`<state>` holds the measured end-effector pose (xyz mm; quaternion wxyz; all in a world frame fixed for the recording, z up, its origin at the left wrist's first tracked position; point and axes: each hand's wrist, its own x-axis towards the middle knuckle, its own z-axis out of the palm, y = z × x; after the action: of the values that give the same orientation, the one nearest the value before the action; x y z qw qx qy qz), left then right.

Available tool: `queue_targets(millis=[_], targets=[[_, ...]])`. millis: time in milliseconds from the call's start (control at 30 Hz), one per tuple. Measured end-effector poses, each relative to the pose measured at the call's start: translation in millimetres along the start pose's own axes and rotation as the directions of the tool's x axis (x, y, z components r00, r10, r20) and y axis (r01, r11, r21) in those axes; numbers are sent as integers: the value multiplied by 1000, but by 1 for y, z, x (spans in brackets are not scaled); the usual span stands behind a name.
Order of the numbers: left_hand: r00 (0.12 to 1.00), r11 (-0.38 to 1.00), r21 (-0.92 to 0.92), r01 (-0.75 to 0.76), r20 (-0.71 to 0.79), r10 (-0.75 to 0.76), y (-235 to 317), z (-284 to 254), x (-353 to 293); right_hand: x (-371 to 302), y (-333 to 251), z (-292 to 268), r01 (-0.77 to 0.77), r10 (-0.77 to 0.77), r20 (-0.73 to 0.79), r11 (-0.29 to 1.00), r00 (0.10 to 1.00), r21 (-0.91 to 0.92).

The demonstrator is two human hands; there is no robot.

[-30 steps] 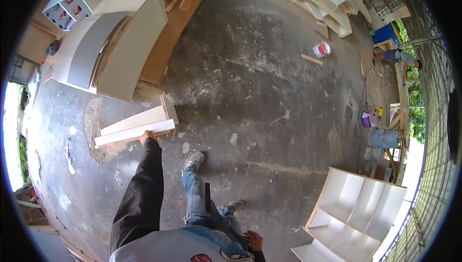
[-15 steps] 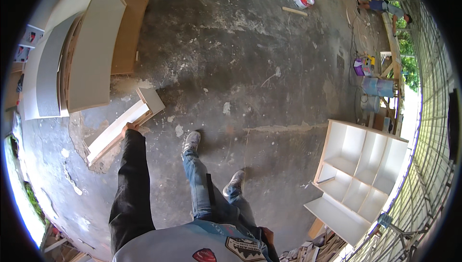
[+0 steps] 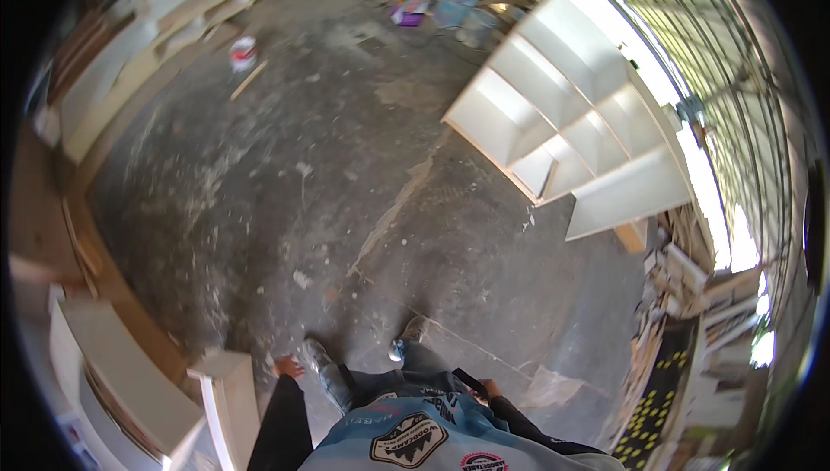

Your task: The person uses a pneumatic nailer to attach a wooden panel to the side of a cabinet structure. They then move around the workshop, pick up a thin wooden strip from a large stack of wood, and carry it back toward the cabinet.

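The left hand (image 3: 288,366) hangs at the end of a dark sleeve, just beside the upper end of a pale wooden board (image 3: 232,406) that stands near the lower left of the view; the hand sits at the board's right edge, but the blur makes it impossible to tell whether the fingers close on the wood or only lie against it. The right hand (image 3: 489,389) is held close to the person's hip, on the far side of the body from the board, and it appears curled around a small dark object (image 3: 469,379) whose kind cannot be made out. Between the two hands are the person's legs in blue jeans, with two shoes (image 3: 406,337) planted on the grey concrete floor (image 3: 285,177) just beyond the board's top. Left of the board stands a white cabinet (image 3: 112,376), partly cut off by the rim. Well away from the board, across the floor toward the upper right, a large white shelf unit (image 3: 562,125) with open compartments lies tilted near a wire fence. Far beyond the board, toward the upper left, a small red and white bucket (image 3: 243,52) stands on the floor beside a loose stick of wood (image 3: 247,80).
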<state>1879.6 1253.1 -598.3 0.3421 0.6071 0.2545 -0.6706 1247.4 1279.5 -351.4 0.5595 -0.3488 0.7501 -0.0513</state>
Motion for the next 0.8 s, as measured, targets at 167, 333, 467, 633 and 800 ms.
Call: queue_targets(millis=[167, 333, 467, 633, 800], targets=[[902, 978, 202, -59, 430, -35, 53, 129, -54, 13, 4, 7, 37, -46, -240, 998, 970, -42], [884, 477, 763, -437, 265, 386, 43, 295, -117, 29, 1, -30, -33, 56, -403, 997, 914, 62], [849, 411, 750, -518, 392, 355, 19, 429, -139, 64, 28, -52, -200, 249, -497, 968, 831, 152], [814, 184, 806, -563, 502, 291, 2, 525, -156, 111, -13, -120, -170, 210, -414, 977, 886, 132], [916, 180, 907, -381, 343, 209, 32, 575, -130, 168, -62, -169, 8, -6, -400, 1000, 916, 3]])
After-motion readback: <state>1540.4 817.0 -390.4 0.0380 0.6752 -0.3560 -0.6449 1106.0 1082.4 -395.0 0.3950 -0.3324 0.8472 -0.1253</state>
